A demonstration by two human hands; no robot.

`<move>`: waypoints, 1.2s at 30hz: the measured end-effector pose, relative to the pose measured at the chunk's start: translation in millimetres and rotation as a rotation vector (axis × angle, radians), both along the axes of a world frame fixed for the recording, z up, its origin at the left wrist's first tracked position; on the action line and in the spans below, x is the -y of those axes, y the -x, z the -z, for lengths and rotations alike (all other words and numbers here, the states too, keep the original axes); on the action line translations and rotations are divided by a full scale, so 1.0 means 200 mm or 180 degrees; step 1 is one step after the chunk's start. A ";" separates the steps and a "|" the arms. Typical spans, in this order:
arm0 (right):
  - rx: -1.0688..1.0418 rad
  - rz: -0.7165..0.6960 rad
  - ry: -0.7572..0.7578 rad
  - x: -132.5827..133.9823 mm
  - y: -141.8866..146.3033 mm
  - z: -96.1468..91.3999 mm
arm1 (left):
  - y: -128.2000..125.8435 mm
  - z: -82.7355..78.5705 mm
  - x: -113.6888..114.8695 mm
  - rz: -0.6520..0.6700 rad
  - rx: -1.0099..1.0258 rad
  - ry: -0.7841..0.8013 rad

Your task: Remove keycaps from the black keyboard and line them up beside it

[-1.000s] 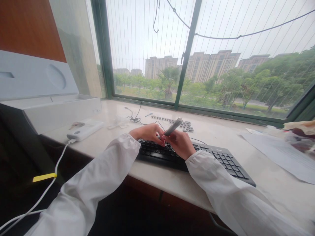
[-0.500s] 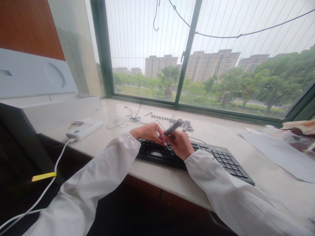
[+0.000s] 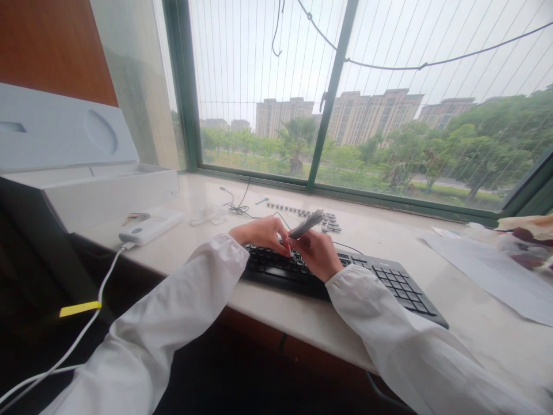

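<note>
Gripping a grey tool above a keyboard, the right hand is hovering beside the left hand, whose fingers' grasp is unclear.

I take this for an office: keyboard under my hands, papers to their right, a high window beyond facing apartment blocks.

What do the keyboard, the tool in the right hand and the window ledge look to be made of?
The keyboard looks like matte black plastic, with dull moulded keys. The tool in the right hand is grey with a slight sheen, metal or plastic; too small to tell. The ledge seems pale polished stone, perhaps marble, from its soft reflections.
</note>
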State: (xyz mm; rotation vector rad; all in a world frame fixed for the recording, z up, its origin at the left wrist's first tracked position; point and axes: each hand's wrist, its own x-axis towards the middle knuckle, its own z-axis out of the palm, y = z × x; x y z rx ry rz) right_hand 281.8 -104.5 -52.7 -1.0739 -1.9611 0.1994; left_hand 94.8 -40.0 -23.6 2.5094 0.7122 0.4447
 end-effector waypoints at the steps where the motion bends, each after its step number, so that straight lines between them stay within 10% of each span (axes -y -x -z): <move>1: -0.0010 -0.0016 0.0064 0.00 0.00 0.00 | 0.00 0.00 0.00 0.0019 -0.0007 -0.0020; 15: 0.0521 -0.0226 0.0151 -0.02 0.01 -0.01 | 0.01 -0.10 0.02 -0.0043 0.1046 -0.0131; 24: -0.0291 -0.0409 0.1088 -0.03 -0.02 0.01 | 0.04 -0.08 -0.02 0.0242 0.1400 0.0558; 36: -0.0152 -0.0341 0.0769 -0.05 -0.04 0.03 | 0.03 -0.08 -0.01 -0.0014 0.1363 0.0420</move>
